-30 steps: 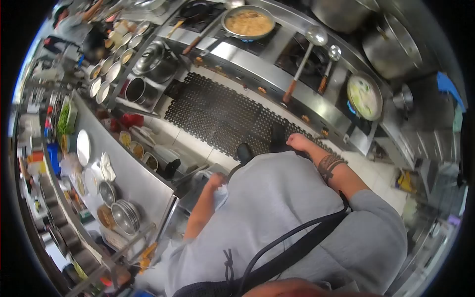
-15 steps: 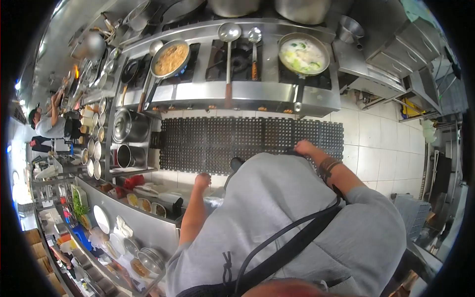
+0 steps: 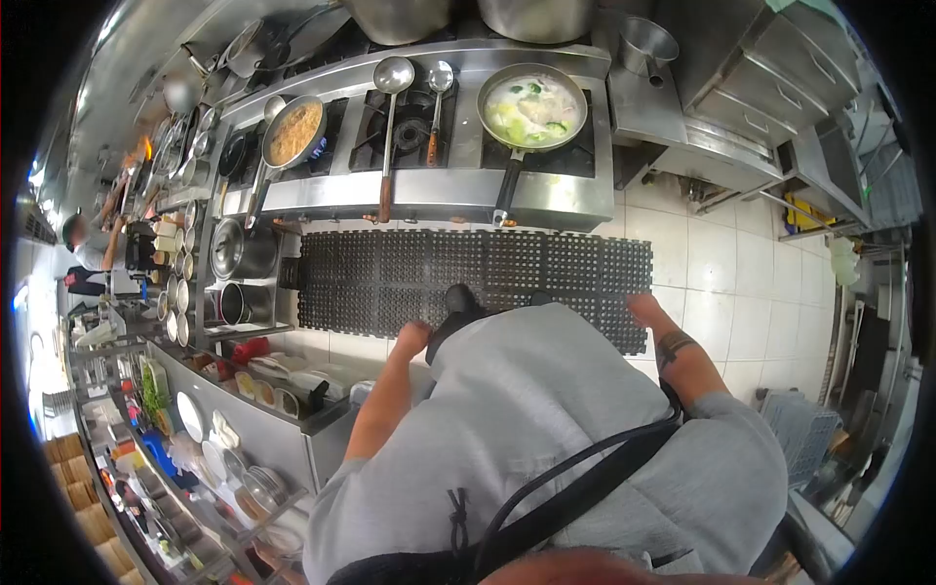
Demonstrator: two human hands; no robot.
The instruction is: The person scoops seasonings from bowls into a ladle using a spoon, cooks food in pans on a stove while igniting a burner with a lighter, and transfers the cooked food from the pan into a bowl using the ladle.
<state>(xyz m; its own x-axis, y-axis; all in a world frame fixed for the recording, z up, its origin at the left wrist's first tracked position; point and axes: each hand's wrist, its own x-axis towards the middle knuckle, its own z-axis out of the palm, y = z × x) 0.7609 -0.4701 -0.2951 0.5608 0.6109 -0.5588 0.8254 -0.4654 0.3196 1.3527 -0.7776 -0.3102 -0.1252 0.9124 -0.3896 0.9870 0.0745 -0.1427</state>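
Observation:
My left hand (image 3: 413, 337) hangs low beside my body, fingers curled, with nothing visible in it. On the other side my right hand (image 3: 643, 308) hangs over the edge of the black floor mat (image 3: 390, 278), also loosely closed and holding nothing that shows. Neither hand touches the stove (image 3: 429, 195) ahead. On its burners stand a pan of white liquid with broccoli (image 3: 534, 112) and a pan of brownish food (image 3: 294, 134). A ladle (image 3: 388, 132) and a smaller spoon with an orange handle (image 3: 433, 146) lie between them.
Large pots (image 3: 536, 15) stand behind the burners. A lidded pot (image 3: 234, 249) is on the left rack, near a prep counter (image 3: 292, 434) with food containers. A steel cabinet (image 3: 770, 93) stands right, a grey crate (image 3: 795, 434) lower right. A co-worker (image 3: 93, 244) stands far left.
The stove and pans have shifted left in view as I moved and turned. My left hand sits a little higher in view, and my right hand has swung outward, away from my body.

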